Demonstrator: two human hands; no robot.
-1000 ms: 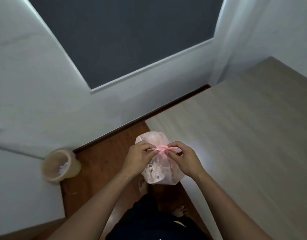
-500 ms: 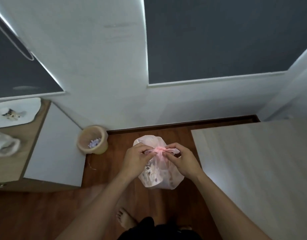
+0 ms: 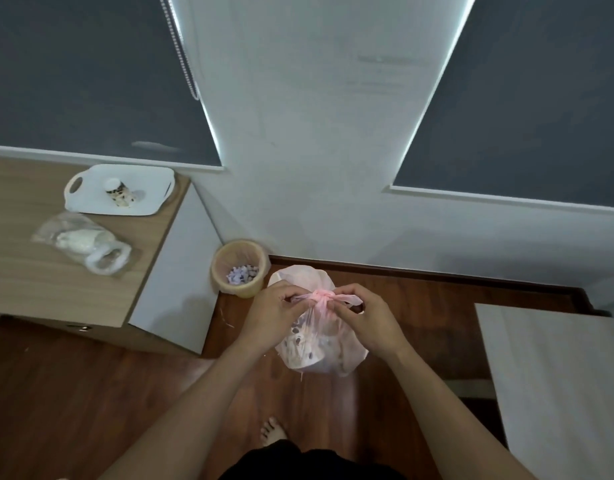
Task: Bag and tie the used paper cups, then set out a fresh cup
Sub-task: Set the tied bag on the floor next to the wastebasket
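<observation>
A pink translucent plastic bag (image 3: pixel 319 351) with used patterned paper cups inside hangs in the air in front of me. Its top is gathered into a knot (image 3: pixel 321 296). My left hand (image 3: pixel 274 313) pinches the bag's left tail, and my right hand (image 3: pixel 367 320) pinches the right tail, both close to the knot. On the wooden cabinet (image 3: pixel 39 278) at the left, a white tray (image 3: pixel 91 202) holds one patterned paper cup (image 3: pixel 118 194) lying on its side. A clear sleeve of white cups (image 3: pixel 87 247) lies in front of the tray.
A small beige waste bin (image 3: pixel 238 268) with scraps inside stands on the wood floor against the wall, just left of the bag. A pale tabletop (image 3: pixel 558 375) fills the right side. My bare foot (image 3: pixel 272 431) shows below the bag.
My view has swung left, bringing the cabinet, tray and cup sleeve into sight. My hands have stayed on the bag's tails at the knot.
</observation>
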